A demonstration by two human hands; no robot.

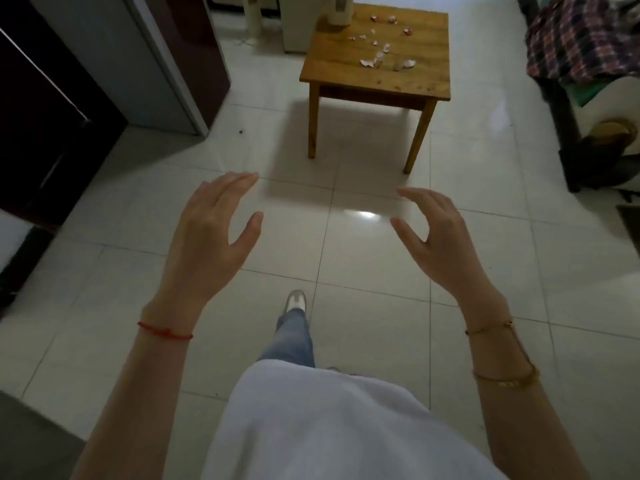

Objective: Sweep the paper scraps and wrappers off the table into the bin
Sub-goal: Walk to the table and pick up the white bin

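A small wooden table (349,76) stands on the tiled floor ahead, at the top of the view. Several white and pink paper scraps and wrappers (379,46) lie scattered over its top. A white cylindrical container (339,10) rests on the table's far left corner; I cannot tell whether it is the bin. My left hand (211,233) and my right hand (438,237) are raised in front of me, well short of the table, both with fingers spread and holding nothing.
A dark cabinet and a grey appliance (114,60) line the left side. A bed with a plaid blanket (581,39) is at the right. A white fan base (252,15) stands behind the table. My leg and shoe (296,303) step forward on the tiles.
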